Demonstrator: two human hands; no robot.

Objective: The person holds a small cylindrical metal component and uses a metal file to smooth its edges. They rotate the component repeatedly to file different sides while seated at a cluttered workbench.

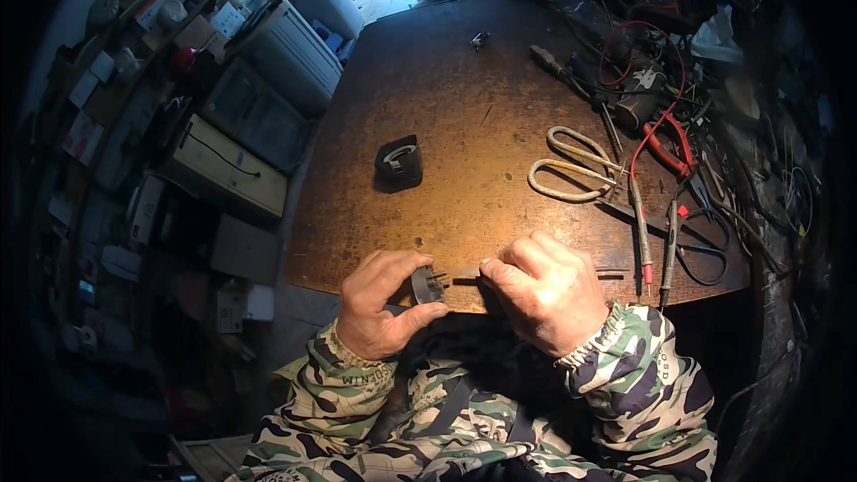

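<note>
The dark round piece (421, 286) is just above the front edge of the bench (446, 89), in the left hand (379, 296). The grip of this hand is closed on it: thumb below, fingers above, at its rim. I judge that it is held so to leave the face with small pins free, turned to the right. The right hand (546, 287) is clamped on a thin dark tool (467, 281), pinched close to the end, perhaps for finer control. Its tip points at the pins and is just beside them; whether they touch, I cannot tell.

Farther in, left of the middle of the bench, a black block (399, 163) stands apart, probably put there to leave the front edge free. A small metal part (480, 39) lies near the far edge.

Along the right edge lie scissors (612, 184), red pliers (684, 163), a red probe (642, 232) and a black probe (669, 250). This side seems chosen because the right hand can reach it easily.
</note>
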